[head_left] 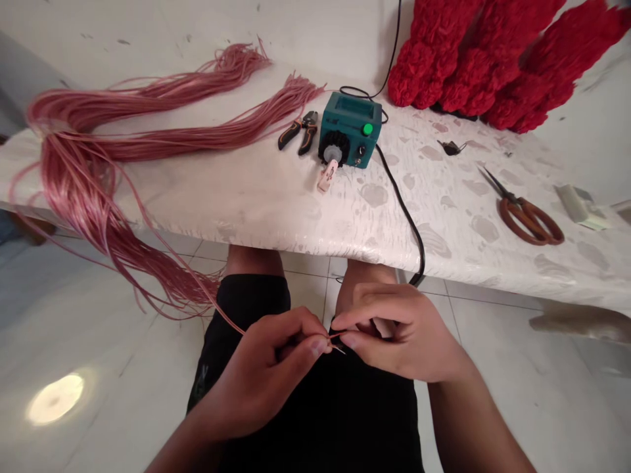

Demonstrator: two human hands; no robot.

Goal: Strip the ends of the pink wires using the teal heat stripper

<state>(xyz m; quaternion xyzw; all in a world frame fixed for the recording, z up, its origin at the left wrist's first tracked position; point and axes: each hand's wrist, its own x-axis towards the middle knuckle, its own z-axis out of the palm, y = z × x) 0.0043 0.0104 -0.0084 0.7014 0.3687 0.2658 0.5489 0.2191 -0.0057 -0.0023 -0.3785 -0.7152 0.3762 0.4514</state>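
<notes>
Well, left of the fingers (315, 346), a pink strand bundle (83, 177) spilled over the surface (236, 210) and hung down. One thin strand (231, 325) ran from it to the left hand (261, 374) and right hand (399, 335), both pinching it. Ahead of the fingers sat pliers (298, 131), a teal box (350, 128) and, further right, scissors (530, 220).
</notes>
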